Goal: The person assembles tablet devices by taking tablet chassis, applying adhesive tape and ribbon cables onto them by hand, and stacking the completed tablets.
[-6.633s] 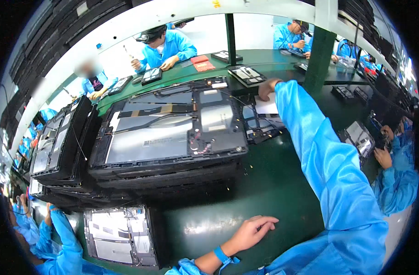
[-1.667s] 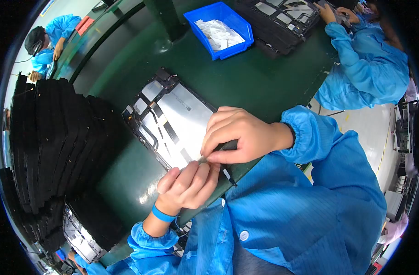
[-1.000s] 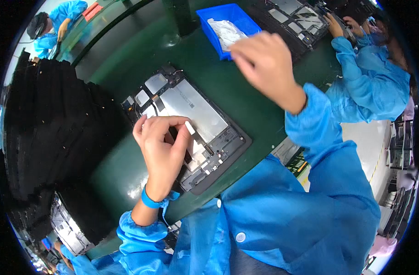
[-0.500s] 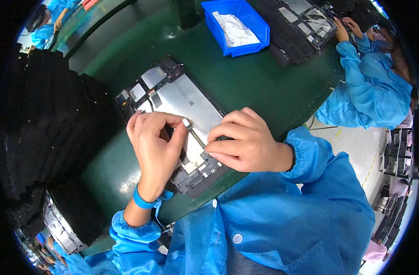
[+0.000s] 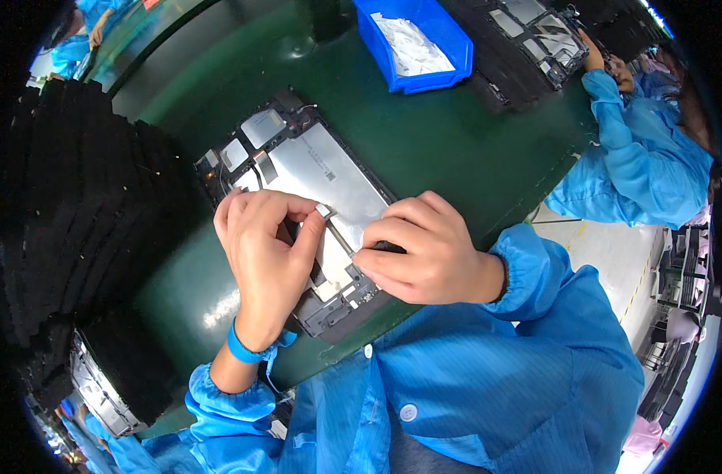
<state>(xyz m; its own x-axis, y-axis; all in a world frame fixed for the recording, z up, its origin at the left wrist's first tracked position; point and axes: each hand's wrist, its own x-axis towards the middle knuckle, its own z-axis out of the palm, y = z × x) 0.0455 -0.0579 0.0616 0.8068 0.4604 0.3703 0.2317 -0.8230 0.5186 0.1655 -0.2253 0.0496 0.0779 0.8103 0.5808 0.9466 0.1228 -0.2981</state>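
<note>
An opened tablet (image 5: 325, 166) with a silver battery panel and black edges lies slanted on the green table. Over its lower part, a narrow flex cable (image 5: 342, 238) with a pale end stretches between my hands. My left hand (image 5: 264, 245), with a blue wrist strap (image 5: 246, 345), pinches the cable's pale end between thumb and forefinger. At the cable's lower end, the thumb and fingertips of my right hand (image 5: 433, 254) are closed on it. The fingers partly hide the tablet's middle and lower right edge.
A blue bin (image 5: 432, 82) holding white papers stands at the far side. Tall stacks of black trays or panels (image 5: 92, 205) rise on the left. To the right, a co-worker in a blue sleeve (image 5: 641, 158) handles another opened device (image 5: 534, 47).
The camera view has shifted slightly, so the bin sits a little higher and further right. Both hands keep hold of the cable in nearly the same pose.
</note>
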